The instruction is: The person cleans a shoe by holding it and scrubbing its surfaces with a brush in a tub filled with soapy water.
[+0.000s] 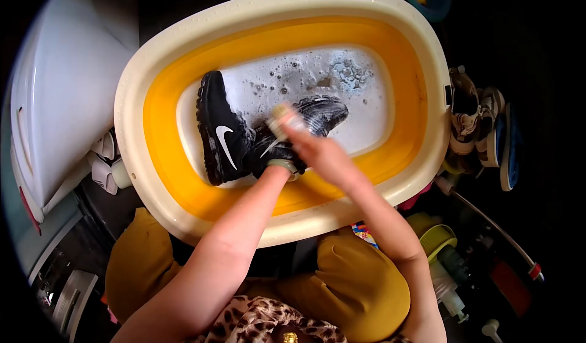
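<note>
Head view shows us the soapy shoe (327, 112) in the basin (406, 99), its long axis running up-right from our left wrist (276, 173), that hidden hand's hold untellable; our right hand (312, 152) grips a blurred brush (284, 119) mid-shoe.

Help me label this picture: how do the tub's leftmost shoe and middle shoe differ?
The leftmost shoe runs lengthwise up the picture; the middle shoe slants across it. The middle shoe's toe is streaked with suds; the leftmost shoe is mostly plain black. The right hand holds a blurred tool over the middle shoe, not the leftmost shoe. Both are black and in the tub.
</note>
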Demonstrator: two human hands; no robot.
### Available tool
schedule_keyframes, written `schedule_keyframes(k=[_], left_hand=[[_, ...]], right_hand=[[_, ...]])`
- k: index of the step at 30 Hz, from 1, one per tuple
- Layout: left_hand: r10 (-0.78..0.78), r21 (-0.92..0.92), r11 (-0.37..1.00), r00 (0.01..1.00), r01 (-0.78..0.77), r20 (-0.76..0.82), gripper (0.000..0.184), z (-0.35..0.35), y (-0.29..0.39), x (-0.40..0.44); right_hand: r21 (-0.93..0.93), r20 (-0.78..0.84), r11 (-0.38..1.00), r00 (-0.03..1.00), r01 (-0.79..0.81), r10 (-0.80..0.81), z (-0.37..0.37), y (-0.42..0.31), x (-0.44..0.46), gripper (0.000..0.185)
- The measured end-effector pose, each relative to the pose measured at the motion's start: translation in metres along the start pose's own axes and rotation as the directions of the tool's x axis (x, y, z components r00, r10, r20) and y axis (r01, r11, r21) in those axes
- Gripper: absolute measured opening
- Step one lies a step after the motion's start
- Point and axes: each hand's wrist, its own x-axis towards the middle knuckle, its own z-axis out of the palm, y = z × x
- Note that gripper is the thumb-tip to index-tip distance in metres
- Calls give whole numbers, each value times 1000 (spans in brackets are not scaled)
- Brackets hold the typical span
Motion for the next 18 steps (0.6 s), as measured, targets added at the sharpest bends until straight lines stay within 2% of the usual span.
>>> schedule_keyframes(k=[1, 3, 4, 5, 6, 7, 8, 9, 12, 13, 14, 17, 18], left_hand=[[-16, 15, 1000, 1000, 16, -13, 46, 5, -5, -5], [-12, 7, 1000, 995, 12, -95, 46, 11, -14, -12], [-10, 2, 1000, 992, 10, -126, 46, 10, -13, -13], [-17, -11, 1000, 990, 15, -141, 46, 9, -12, -14], [-68, 4, 998, 998, 68, 3, 46, -9, 3, -8], [-118, 32, 993, 982, 114, 146, 45, -28, 17, -1], [-38, 24, 999, 995, 35, 90, 45, -20, 11, 4], [92, 47, 995, 995, -91, -30, 44, -12, 5, 6], [93, 3, 996, 994, -93, -53, 43, -7, -2, 8], [88, -7, 996, 995, -89, -46, 43, -8, -2, 10], [84, -15, 996, 996, -85, -40, 43, -8, -2, 13], [85, -12, 996, 996, -85, -38, 42, -8, -3, 16], [80, -14, 997, 996, -81, -35, 42, -7, -5, 17]], right_hand=[[-34, -25, 999, 999, 19, -20, 4, -17, -2, 43], [12, -137, 999, 990, 37, -35, 6, 11, 5, 40], [8, -140, 999, 990, 36, -34, -3, 18, 6, 40], [156, -149, 984, 983, -82, 105, -12, 26, 6, 41], [301, -136, 934, 961, -191, 241, -20, 32, 6, 41], [297, -140, 936, 961, -190, 240, -24, 37, 5, 41], [333, -186, 913, 933, -236, 308, -27, 44, 8, 42], [372, -218, 885, 900, -280, 377, -30, 53, 9, 43], [492, -252, 837, 880, -241, 401, -44, 101, 16, 41], [488, -255, 839, 880, -240, 400, -48, 123, 19, 41], [300, -292, 927, 903, -226, 315, -52, 143, 22, 41], [47, -374, 937, 864, -346, 337, -75, 135, 33, 43], [199, -408, 917, 821, -346, 398, -80, 110, 36, 42]])
